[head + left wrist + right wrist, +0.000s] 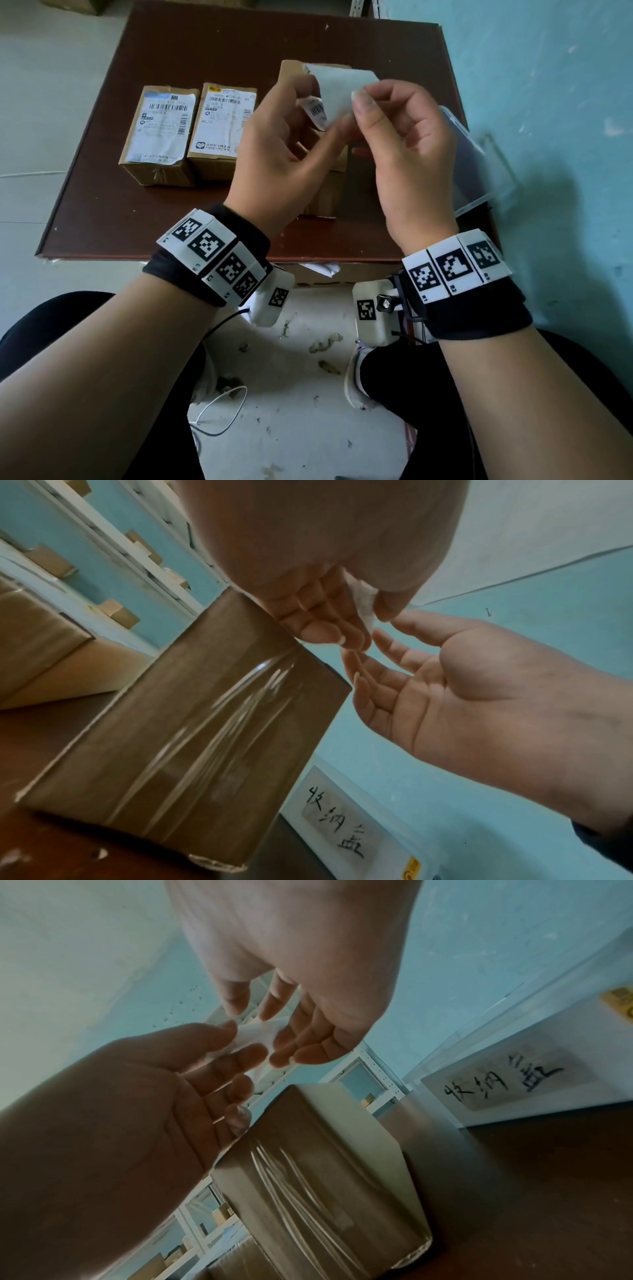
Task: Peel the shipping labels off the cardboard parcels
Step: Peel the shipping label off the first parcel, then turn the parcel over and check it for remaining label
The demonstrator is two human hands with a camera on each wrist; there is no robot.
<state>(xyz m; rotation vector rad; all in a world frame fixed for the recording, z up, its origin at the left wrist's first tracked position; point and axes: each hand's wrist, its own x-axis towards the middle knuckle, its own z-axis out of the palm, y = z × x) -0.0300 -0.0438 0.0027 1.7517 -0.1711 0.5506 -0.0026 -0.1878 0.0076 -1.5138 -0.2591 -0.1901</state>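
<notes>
Both hands are holding a peeled shipping label [337, 94] in the air above the tape-wrapped cardboard parcel [329, 192] it seems to have come from: the left hand [274, 144] is pinching its printed lower end, the right hand [404, 137] is pinching the blank side edge, other fingers [394, 92] loosely curled. The label looks thin, limp and light, probably tacky on the back, so it is likely to curl and cling; gripping by the edges seems safest. Two labelled parcels [161, 133] are waiting side by side on the dark brown counter [137, 222], near a clear plastic bin [479, 164] and turquoise wall [548, 85].
</notes>
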